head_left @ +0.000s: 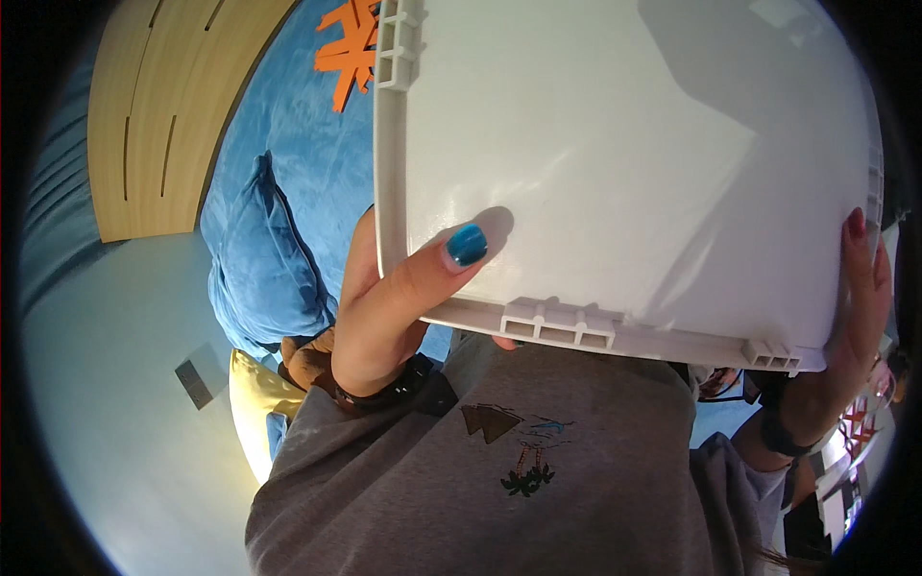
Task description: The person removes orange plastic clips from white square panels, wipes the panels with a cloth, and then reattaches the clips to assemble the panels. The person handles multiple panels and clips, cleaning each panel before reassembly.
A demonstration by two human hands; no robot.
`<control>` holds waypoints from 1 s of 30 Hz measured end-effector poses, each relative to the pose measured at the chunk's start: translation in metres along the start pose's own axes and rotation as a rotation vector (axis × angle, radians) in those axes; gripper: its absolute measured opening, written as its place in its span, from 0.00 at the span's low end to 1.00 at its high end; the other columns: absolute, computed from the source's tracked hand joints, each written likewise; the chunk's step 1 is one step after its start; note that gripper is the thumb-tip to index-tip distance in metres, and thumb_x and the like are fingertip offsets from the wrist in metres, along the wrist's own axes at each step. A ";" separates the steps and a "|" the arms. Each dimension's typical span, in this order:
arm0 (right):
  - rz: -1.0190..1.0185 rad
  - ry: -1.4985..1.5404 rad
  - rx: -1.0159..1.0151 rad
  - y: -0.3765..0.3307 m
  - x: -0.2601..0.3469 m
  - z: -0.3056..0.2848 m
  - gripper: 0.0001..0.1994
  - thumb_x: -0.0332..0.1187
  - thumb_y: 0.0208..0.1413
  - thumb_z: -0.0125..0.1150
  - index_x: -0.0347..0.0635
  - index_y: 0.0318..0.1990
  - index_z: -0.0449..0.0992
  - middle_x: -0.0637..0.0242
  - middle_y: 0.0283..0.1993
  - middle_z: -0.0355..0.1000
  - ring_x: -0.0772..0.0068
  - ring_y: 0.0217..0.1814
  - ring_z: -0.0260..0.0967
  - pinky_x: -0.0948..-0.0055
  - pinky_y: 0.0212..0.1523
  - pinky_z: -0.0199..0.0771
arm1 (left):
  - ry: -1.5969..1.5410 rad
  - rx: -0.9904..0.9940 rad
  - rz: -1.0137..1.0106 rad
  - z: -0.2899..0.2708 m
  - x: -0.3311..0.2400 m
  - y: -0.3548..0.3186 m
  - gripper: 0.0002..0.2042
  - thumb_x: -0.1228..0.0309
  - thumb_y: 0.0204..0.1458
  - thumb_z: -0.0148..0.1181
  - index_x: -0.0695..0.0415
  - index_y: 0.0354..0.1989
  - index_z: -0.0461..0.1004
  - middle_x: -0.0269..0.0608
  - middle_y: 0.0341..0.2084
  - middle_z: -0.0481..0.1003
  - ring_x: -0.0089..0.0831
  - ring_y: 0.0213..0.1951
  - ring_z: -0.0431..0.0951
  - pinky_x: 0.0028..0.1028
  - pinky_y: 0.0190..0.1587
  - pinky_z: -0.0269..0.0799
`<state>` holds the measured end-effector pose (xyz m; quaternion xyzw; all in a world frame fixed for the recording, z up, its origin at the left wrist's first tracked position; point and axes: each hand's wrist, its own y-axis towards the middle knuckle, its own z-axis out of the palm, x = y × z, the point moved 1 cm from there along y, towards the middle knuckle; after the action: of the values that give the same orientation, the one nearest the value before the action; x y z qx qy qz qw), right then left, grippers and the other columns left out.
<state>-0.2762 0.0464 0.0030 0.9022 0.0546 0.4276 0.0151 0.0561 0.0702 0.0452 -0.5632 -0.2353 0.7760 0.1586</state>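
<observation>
A large white plastic panel (615, 192) with a raised rim and small molded slots along its edges is held up close in front of me, above my lap and chest. My left hand (394, 302) grips its lower left corner, the blue-nailed thumb lying on the flat face and the other fingers mostly hidden behind. On the opposite side my right hand (861, 278) clasps the right edge, with a red nail at the rim. Sunlight and shadows fall across the panel, whose top runs out of view.
An orange piece with several arms (351, 53) lies on a blue bedspread (298, 115) at the far left. Nearby are a blue pillow (264, 259), a yellow pillow (257, 403), a brown plush thing (309, 360) and a wooden headboard (173, 115). A dark plate (193, 384) sits on the wall.
</observation>
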 end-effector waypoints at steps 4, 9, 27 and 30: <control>0.203 0.162 -0.046 0.011 0.014 0.007 0.30 0.53 0.55 0.48 0.33 0.52 0.64 0.55 0.39 0.68 0.69 0.32 0.74 0.71 0.32 0.78 | 0.028 0.072 0.054 0.001 -0.002 0.005 0.18 0.69 0.50 0.56 0.69 0.45 0.67 0.48 0.30 0.74 0.34 0.27 0.77 0.29 0.24 0.76; 0.336 0.199 -0.194 0.020 0.023 0.015 0.32 0.56 0.53 0.50 0.31 0.50 0.64 0.57 0.28 0.69 0.69 0.20 0.72 0.71 0.24 0.77 | 0.014 0.042 0.091 0.006 -0.001 0.001 0.17 0.70 0.50 0.55 0.70 0.43 0.68 0.47 0.29 0.74 0.32 0.26 0.77 0.26 0.25 0.75; 0.516 0.252 -0.066 0.024 0.036 0.019 0.28 0.54 0.56 0.48 0.34 0.47 0.66 0.56 0.27 0.72 0.67 0.21 0.75 0.72 0.27 0.80 | -0.109 0.212 0.094 -0.003 0.007 0.009 0.19 0.72 0.53 0.52 0.72 0.49 0.62 0.50 0.33 0.72 0.34 0.30 0.77 0.29 0.25 0.78; 0.506 0.273 -0.066 0.022 0.031 0.017 0.27 0.53 0.56 0.49 0.33 0.47 0.66 0.57 0.26 0.72 0.68 0.20 0.74 0.72 0.26 0.79 | -0.107 0.208 0.090 -0.004 0.008 0.008 0.19 0.73 0.53 0.52 0.72 0.50 0.62 0.51 0.33 0.73 0.35 0.30 0.77 0.29 0.26 0.78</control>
<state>-0.2418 0.0287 0.0173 0.8202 -0.1848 0.5369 -0.0701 0.0578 0.0682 0.0337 -0.5115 -0.1361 0.8315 0.1686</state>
